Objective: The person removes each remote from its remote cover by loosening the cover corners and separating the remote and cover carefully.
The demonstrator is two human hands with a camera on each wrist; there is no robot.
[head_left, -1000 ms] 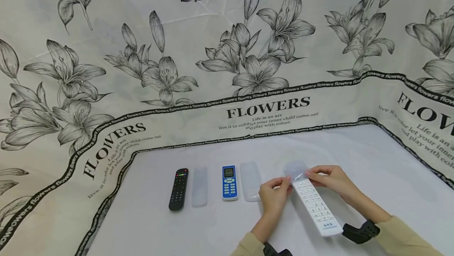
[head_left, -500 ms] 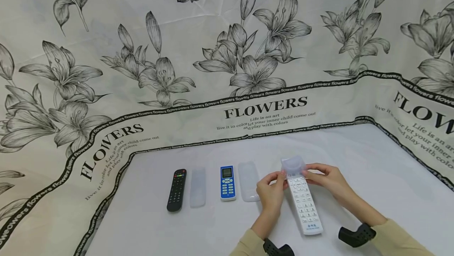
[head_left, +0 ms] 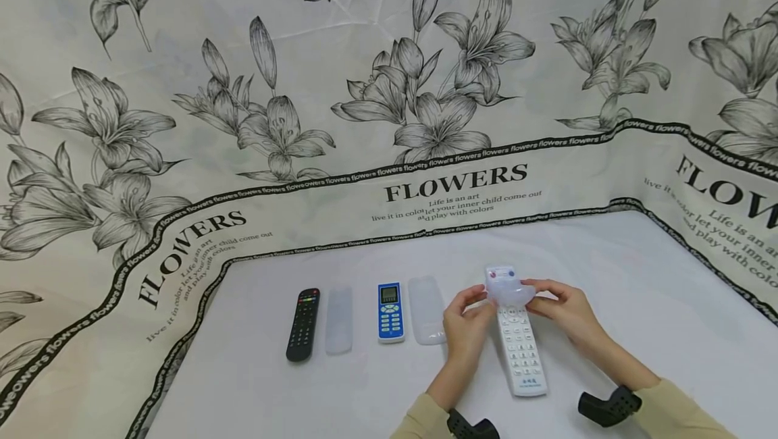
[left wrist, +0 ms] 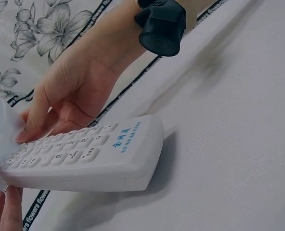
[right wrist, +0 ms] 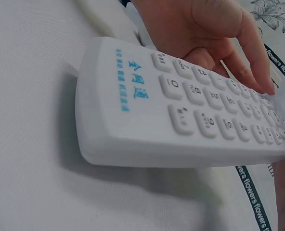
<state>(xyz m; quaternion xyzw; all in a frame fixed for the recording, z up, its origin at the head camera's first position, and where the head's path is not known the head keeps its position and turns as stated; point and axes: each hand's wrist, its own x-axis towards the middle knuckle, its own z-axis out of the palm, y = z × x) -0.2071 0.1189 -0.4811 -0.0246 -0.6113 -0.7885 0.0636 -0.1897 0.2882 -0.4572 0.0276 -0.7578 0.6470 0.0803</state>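
A white remote control (head_left: 521, 354) lies lengthwise in front of me, its several rows of buttons facing up. Around its upper part sits a bunched translucent cover (head_left: 509, 292). Above the cover shows the remote's far end, with a red and a blue button. My left hand (head_left: 467, 323) pinches the cover's left edge between thumb and fingers. On the other side, my right hand (head_left: 568, 311) pinches its right edge. In the left wrist view, the remote's near end (left wrist: 133, 159) casts a shadow on the cloth. The remote's underside is hidden.
To the left lie a black remote (head_left: 302, 325), a narrow translucent sleeve (head_left: 339, 321), a blue remote (head_left: 391, 314) and a wider translucent sleeve (head_left: 427, 311), side by side on the white tablecloth (head_left: 255, 385). A flower-printed curtain (head_left: 365, 115) closes off the back.
The cover has moved down the remote towards me, and the far end with its coloured buttons now shows above it. The remote has swung from slanted to nearly straight.
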